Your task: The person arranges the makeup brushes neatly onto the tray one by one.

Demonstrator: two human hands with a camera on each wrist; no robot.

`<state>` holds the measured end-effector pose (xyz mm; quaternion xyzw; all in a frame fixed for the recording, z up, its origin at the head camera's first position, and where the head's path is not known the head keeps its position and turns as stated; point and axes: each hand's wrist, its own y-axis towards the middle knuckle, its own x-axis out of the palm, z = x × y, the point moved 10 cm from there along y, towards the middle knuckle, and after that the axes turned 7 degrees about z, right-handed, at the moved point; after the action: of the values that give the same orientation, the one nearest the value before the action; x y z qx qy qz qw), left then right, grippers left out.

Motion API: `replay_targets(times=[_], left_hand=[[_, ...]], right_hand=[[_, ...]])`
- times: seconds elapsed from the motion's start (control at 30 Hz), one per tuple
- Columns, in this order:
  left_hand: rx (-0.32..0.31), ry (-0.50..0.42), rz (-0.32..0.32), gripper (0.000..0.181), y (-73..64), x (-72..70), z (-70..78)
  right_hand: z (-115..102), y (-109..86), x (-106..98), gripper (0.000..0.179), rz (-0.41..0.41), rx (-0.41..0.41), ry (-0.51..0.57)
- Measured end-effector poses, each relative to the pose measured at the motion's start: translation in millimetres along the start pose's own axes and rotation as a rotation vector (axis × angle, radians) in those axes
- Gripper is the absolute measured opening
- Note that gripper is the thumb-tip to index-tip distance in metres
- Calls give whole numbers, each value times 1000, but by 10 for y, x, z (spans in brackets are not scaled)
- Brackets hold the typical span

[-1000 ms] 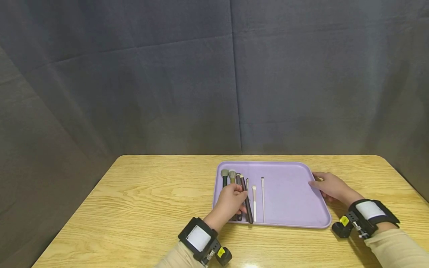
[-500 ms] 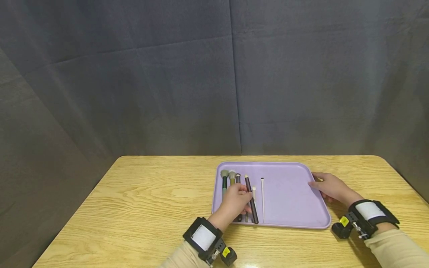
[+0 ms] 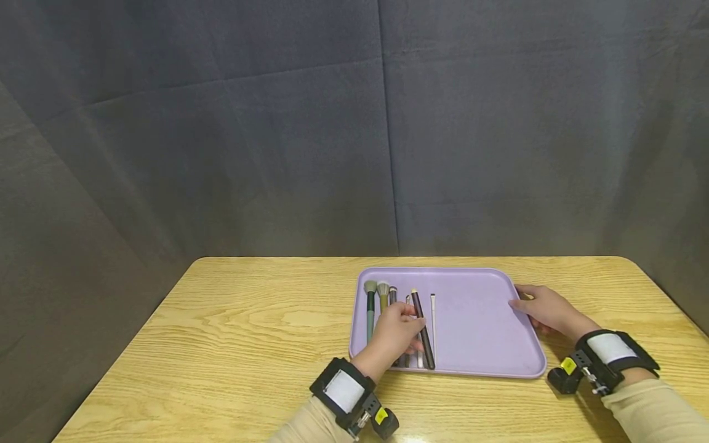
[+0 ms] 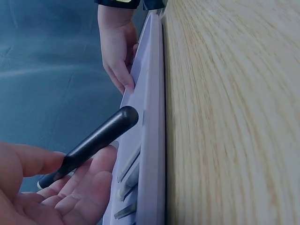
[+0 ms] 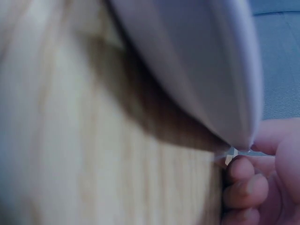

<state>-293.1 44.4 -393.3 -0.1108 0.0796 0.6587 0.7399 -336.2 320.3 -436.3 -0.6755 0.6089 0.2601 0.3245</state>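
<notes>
My left hand (image 3: 392,335) pinches a dark-handled makeup brush (image 3: 425,341) between thumb and fingers, above the left part of the lilac tray (image 3: 479,326). In the left wrist view the brush's rounded black handle end (image 4: 125,117) points at the tray's near rim, raised over it. A thin white brush (image 3: 434,326) lies just right of the held one. Left of it are a green brush (image 3: 370,307), an olive brush (image 3: 383,295) and other brushes, partly hidden by the hand. My right hand (image 3: 548,309) grips the tray's right rim, its thumb on the edge.
The tray sits on a wooden table (image 3: 249,332), toward its right half. A dark grey curtain (image 3: 277,154) hangs behind the table's far edge. Each wrist wears a black strap with a small camera.
My left hand has moved to the right over the tray with the dark brush, passing above the short white-tipped brush, now mostly covered. The right hand and tray have stayed put.
</notes>
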Motion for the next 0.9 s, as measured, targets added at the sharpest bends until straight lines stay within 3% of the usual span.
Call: replay_targets(times=[0.63,0.9], left_hand=[[7,-18,-2,16,46,100,-4],[17,27,11,17,31,140,29]], right_hand=[[-6,-2,2,66,0,5,4],[-21,-11,-10,66,0,2,-12]])
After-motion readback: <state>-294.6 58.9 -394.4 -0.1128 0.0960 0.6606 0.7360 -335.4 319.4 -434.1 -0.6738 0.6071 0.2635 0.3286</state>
